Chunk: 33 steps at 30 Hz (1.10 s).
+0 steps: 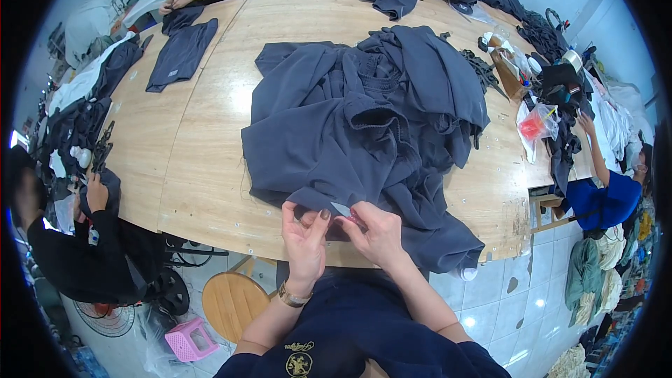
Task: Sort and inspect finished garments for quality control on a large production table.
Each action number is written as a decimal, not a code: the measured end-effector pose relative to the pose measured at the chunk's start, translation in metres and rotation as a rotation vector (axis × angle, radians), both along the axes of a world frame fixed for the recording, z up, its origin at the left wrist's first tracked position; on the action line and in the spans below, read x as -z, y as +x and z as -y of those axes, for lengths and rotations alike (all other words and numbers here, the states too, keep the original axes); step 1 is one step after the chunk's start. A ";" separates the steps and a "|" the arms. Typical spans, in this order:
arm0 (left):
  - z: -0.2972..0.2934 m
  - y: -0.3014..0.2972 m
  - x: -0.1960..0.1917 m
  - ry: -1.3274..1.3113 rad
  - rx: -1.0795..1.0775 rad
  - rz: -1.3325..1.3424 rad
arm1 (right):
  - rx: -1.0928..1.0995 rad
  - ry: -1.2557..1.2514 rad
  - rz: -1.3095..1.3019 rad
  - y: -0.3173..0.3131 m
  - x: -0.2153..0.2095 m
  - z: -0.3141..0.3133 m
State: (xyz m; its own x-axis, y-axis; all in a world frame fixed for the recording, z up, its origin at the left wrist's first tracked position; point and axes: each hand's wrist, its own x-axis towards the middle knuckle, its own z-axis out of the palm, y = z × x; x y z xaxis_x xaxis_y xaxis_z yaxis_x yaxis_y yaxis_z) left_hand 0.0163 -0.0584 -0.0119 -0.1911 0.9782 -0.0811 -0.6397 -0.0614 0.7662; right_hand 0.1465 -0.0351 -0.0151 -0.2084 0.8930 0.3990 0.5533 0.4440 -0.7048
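Note:
A heap of dark grey-blue garments (315,126) lies in front of me on the wooden table, with gathered waistbands showing in its middle. At the near edge of the heap, my left hand (306,241) is closed, its thumb and fingers pinching a fold of the dark garment. Close to its right, my right hand (376,234) is wrapped round small thread snips (341,208). Their silver pointed blade points left toward the left fingertips, and a bit of red handle shows between my fingers. The exact spot where cloth and fingers meet is partly hidden.
Another folded dark garment (183,54) lies far left on the table (203,140). Co-workers sit around it, handling dark cloth. A pink drink bag (537,122) and clutter stand at right. A round wooden stool (234,306) and a pink plastic stool (190,339) are at lower left.

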 end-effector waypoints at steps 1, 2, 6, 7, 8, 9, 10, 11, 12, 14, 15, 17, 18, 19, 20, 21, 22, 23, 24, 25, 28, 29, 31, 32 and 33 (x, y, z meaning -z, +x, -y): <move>0.000 0.000 0.000 0.010 -0.010 0.005 | 0.013 0.017 -0.012 0.000 0.001 0.000; -0.001 0.000 0.000 0.019 -0.020 0.010 | 0.012 0.017 -0.012 0.001 0.001 0.000; -0.002 0.002 -0.004 -0.009 -0.022 0.032 | 0.055 -0.174 -0.194 0.002 0.004 0.001; -0.002 0.003 -0.006 -0.026 -0.015 0.040 | 0.059 -0.266 -0.313 0.002 0.006 0.001; -0.002 0.003 -0.007 -0.045 -0.013 0.046 | 0.057 -0.267 -0.314 0.002 0.004 0.001; -0.001 0.002 -0.007 -0.045 -0.014 0.044 | 0.056 -0.259 -0.265 0.001 0.001 0.001; -0.001 0.001 -0.005 -0.036 -0.016 0.055 | 0.056 -0.251 -0.215 0.001 -0.002 0.001; -0.001 0.001 -0.004 -0.025 -0.017 0.066 | 0.056 -0.250 -0.215 0.001 -0.004 0.001; -0.001 0.000 -0.003 -0.025 -0.017 0.066 | 0.054 -0.185 -0.158 0.001 -0.006 0.002; 0.000 0.000 -0.002 -0.021 -0.019 0.081 | 0.053 -0.121 -0.100 0.001 -0.006 0.002; 0.000 0.000 -0.003 -0.020 -0.018 0.081 | 0.051 -0.093 -0.070 0.002 -0.004 0.003; 0.000 0.000 -0.004 -0.034 -0.017 0.068 | 0.051 -0.065 -0.040 0.003 -0.002 0.003; 0.000 0.001 -0.004 -0.033 -0.016 0.068 | 0.051 -0.050 -0.036 0.003 -0.001 0.003; 0.000 0.001 -0.005 -0.034 -0.017 0.062 | 0.052 -0.034 -0.032 0.003 -0.001 0.003; 0.000 0.001 -0.005 -0.034 -0.019 0.056 | 0.053 -0.034 -0.032 0.003 -0.002 0.003; 0.000 0.001 -0.006 -0.033 -0.018 0.056 | 0.051 -0.045 -0.021 0.004 -0.003 0.004; 0.000 0.001 -0.006 -0.036 -0.018 0.057 | 0.050 -0.057 -0.011 0.004 -0.004 0.004; 0.001 0.001 -0.006 -0.038 -0.018 0.057 | 0.049 -0.056 -0.011 0.004 -0.004 0.004; 0.001 0.001 -0.006 -0.037 -0.019 0.057 | 0.048 -0.063 -0.012 0.003 -0.005 0.004; 0.001 0.001 -0.006 -0.032 -0.018 0.057 | 0.048 -0.070 -0.013 0.003 -0.005 0.004; 0.001 0.001 -0.003 -0.027 -0.016 0.061 | 0.051 -0.059 -0.015 0.003 -0.004 0.004; 0.001 0.001 -0.003 -0.027 -0.017 0.063 | 0.050 -0.060 -0.015 0.002 -0.005 0.004; 0.002 0.000 -0.001 -0.025 -0.016 0.065 | 0.045 -0.108 -0.032 0.001 -0.007 0.004; 0.002 0.000 -0.001 -0.022 -0.013 0.066 | 0.046 -0.108 -0.032 0.001 -0.007 0.004; 0.002 0.001 -0.002 -0.023 -0.012 0.067 | 0.056 -0.138 -0.050 0.001 -0.006 0.004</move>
State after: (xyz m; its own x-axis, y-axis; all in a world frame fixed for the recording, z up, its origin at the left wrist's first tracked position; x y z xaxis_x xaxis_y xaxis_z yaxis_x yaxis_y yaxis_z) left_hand 0.0170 -0.0600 -0.0101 -0.1966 0.9736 -0.1160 -0.6886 -0.0528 0.7232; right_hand 0.1477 -0.0391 -0.0089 -0.1394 0.9498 0.2800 0.5369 0.3101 -0.7846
